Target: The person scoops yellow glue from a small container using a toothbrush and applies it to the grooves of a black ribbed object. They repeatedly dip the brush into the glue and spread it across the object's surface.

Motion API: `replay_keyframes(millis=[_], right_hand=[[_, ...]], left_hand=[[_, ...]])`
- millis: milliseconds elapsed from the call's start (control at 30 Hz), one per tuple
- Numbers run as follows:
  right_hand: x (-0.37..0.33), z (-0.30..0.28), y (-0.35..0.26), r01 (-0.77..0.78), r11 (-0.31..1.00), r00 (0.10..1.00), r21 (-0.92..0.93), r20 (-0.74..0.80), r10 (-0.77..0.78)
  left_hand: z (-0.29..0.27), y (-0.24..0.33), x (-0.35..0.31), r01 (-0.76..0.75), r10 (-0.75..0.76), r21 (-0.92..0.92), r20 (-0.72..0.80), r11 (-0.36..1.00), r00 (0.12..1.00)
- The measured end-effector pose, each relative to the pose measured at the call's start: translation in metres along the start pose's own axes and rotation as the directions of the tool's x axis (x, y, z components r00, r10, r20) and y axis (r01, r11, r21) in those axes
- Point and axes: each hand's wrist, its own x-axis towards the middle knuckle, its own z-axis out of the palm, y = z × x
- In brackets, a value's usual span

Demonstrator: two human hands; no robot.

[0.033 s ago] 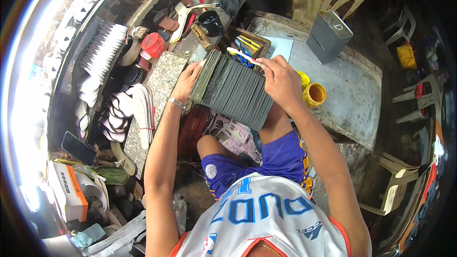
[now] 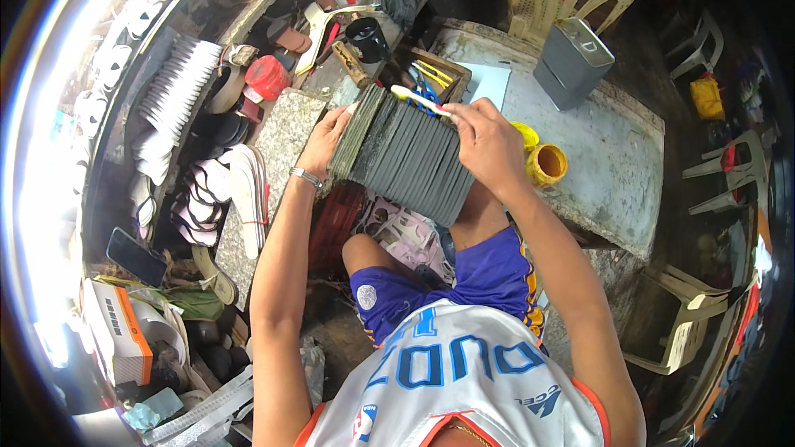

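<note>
A long stack of dark grey flat slabs (image 2: 414, 153), packed edge to edge, lies across in front of me over my knees. Its left end is made of greenish-grey slabs (image 2: 356, 141). My left hand (image 2: 330, 139) presses against that left end, fingers wrapped round its side. Over the far right edge of the stack, my right hand (image 2: 483, 139) pinches a white toothbrush (image 2: 421, 100) by its reddish part. The brush's yellowed head points left, close to the far edge of the slabs; whether it touches them I cannot tell.
An open yellow-stained jar (image 2: 546, 165) and a grey metal can (image 2: 573, 64) stand on the worn table (image 2: 613, 157) at right. Beyond the stack are blue-handled scissors (image 2: 429, 99), a wooden-handled tool (image 2: 351, 64) and a black mug (image 2: 367, 40). Sandals and soles (image 2: 248, 194) crowd the left.
The toothbrush has tilted slightly, its head shifting a little left and down along the stack's far edge. My left hand stays put.
</note>
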Motion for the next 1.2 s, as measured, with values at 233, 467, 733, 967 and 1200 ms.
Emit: replay_keyframes(millis=[233, 467, 733, 967, 1200], right_hand=[[-0.039, -0.020, -0.032, 0.143, 0.982, 0.970, 0.120, 0.179, -0.163], [-0.013, -0.024, -0.008, -0.098, 0.995, 0.987, -0.011, 0.130, 0.098], [-0.082, -0.083, -0.035, 0.105, 0.993, 0.954, 0.050, 0.278, -0.115], [-0.061, -0.178, 0.086, -0.168, 0.803, 0.961, -0.571, 0.088, 0.264], [-0.081, -0.127, 0.156, 0.097, 0.640, 0.916, -0.763, 0.319, 0.241]], left_hand=[[0.002, 0.004, 0.002, 0.008, -0.008, -0.005, 0.003, 1.000, 1.000], [0.007, 0.012, 0.000, 0.028, -0.028, 0.014, -0.009, 1.000, 1.000], [-0.006, -0.006, 0.016, -0.014, 0.018, 0.092, -0.047, 0.996, 0.999], [-0.014, -0.025, 0.024, 0.041, -0.039, -0.076, 0.039, 0.996, 0.998], [-0.010, -0.021, 0.028, 0.031, -0.032, -0.034, -0.024, 0.999, 0.999]])
